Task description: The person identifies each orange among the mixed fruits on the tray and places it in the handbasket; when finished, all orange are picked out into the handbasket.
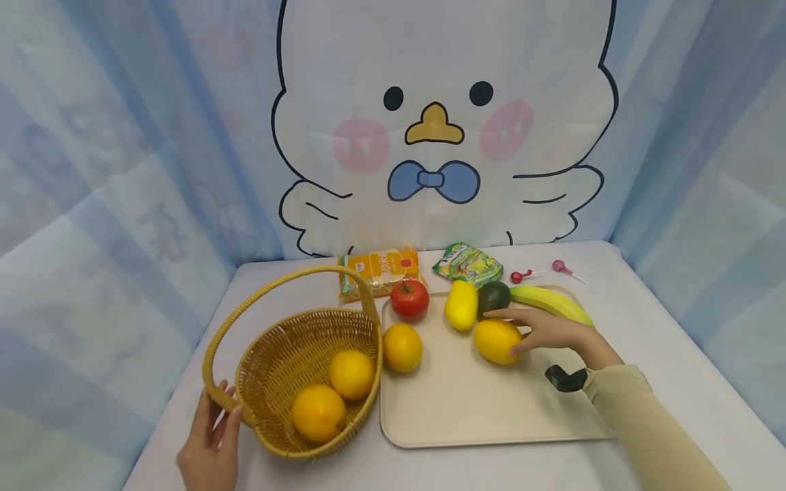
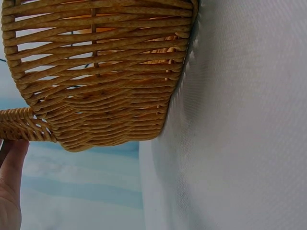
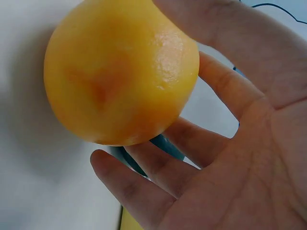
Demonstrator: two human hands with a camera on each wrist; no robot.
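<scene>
Right hand (image 1: pixel 549 331) is pinching a yellow-orange fruit (image 1: pixel 496 341), thumb on the near side, fingers curling round the far side. Fruit is sitting over the middle-right of the beige tray (image 1: pixel 454 402); can't tell if its underside is touching. Left hand (image 1: pixel 211 436) is holding the wicker basket (image 1: pixel 282 361) at the lower end of its handle (image 1: pixel 213 341), thumb and fingers on opposite sides. Basket is standing on the white counter (image 1: pixel 473 470), left of the tray, mouth facing up, with two oranges (image 1: pixel 318 414) lying inside.

A third orange (image 1: pixel 402 348) is sitting at the tray's left edge, just beside the basket rim. Red fruit (image 1: pixel 409 300) is resting at the tray's far left corner. Yellow fruit (image 1: pixel 460 305), dark green fruit (image 1: pixel 493 296) and banana (image 1: pixel 552 301) are lining the far side, just beyond the pinched one. Behind the tray, an orange packet (image 1: pixel 381 268), a green packet (image 1: pixel 469 263) and two lollipops (image 1: pixel 559 265) are lying on the counter.
</scene>
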